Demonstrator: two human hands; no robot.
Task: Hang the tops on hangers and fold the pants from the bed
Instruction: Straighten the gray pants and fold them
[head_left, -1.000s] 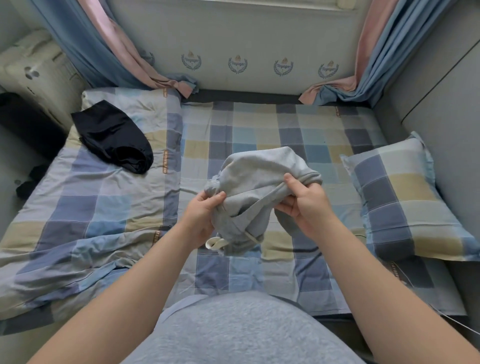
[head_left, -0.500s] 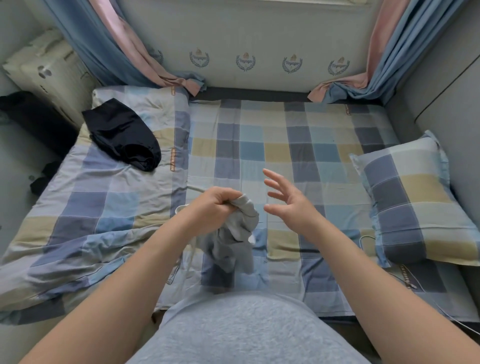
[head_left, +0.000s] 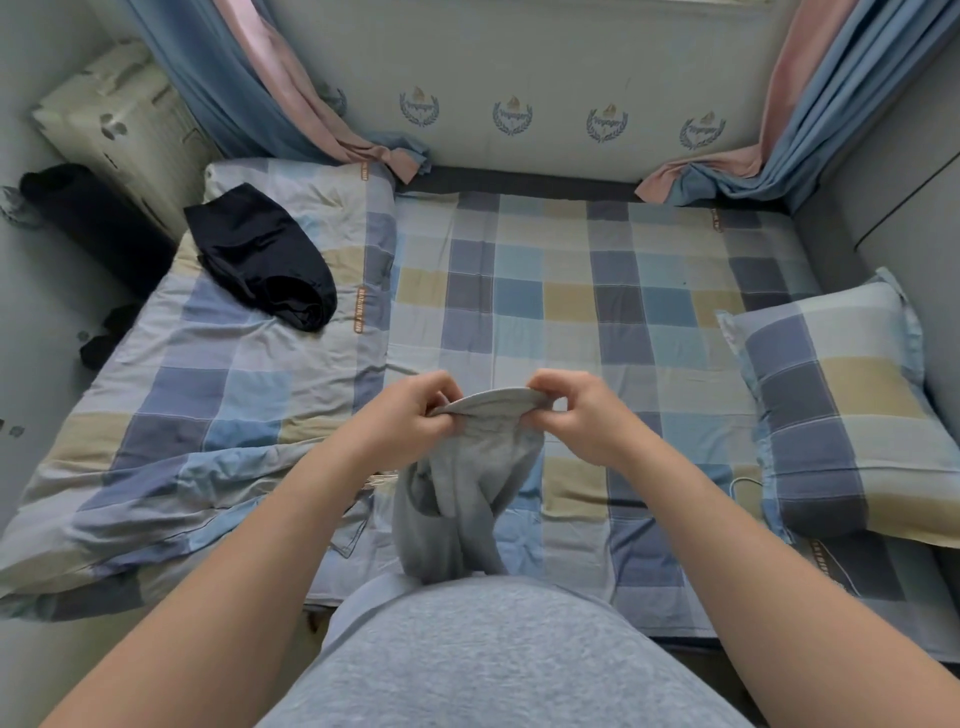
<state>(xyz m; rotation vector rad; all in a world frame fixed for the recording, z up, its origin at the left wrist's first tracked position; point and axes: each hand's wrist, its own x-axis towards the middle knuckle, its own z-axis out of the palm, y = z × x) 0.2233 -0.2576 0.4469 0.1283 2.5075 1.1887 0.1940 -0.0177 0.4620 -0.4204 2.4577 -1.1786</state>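
A grey garment (head_left: 467, 483) hangs in front of me over the near edge of the bed (head_left: 545, 291). My left hand (head_left: 410, 421) pinches the left end of its top edge, which looks like a waistband, and my right hand (head_left: 582, 415) pinches the right end, stretching that edge between them. The rest of the grey cloth droops in a twisted bunch down to my belly. A black garment (head_left: 265, 260) lies crumpled on the folded checked quilt (head_left: 208, 395) at the bed's far left. No hanger is in view.
A checked pillow (head_left: 852, 415) lies at the bed's right side. Blue and pink curtains (head_left: 291, 98) hang at both far corners against a padded wall. A pale suitcase (head_left: 114, 119) and dark items stand on the floor at the left.
One second ago both hands held the bunched grey garment. Half a second ago my right hand had let go and was open. Now it pinches the top edge again, spreading it.
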